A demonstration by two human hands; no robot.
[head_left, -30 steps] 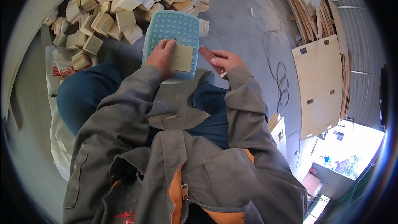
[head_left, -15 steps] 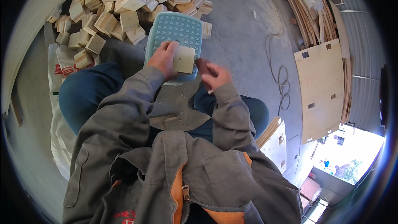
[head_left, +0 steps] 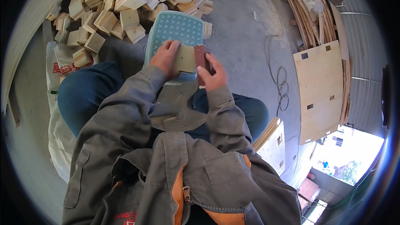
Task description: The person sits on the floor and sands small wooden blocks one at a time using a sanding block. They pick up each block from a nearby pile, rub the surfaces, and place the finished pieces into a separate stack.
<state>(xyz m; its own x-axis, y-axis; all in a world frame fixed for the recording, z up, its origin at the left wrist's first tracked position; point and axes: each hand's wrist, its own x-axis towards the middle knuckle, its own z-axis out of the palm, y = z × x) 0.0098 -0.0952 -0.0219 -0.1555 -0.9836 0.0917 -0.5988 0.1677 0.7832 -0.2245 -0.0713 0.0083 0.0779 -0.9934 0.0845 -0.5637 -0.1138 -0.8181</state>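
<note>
Both hands grip: left hand (head_left: 166, 58) a wooden block (head_left: 185, 58), right hand (head_left: 213, 75) brown sandpaper (head_left: 202, 56).

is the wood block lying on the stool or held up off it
Held: the left hand grips the wood block above the teal stool.

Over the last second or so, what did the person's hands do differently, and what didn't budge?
The right hand came in from the right side of the teal stool and now presses a reddish-brown piece, likely sandpaper, against the edge of the wooden block. The left hand kept hold of the block throughout. The stool and the pile of wooden blocks stayed put.
</note>
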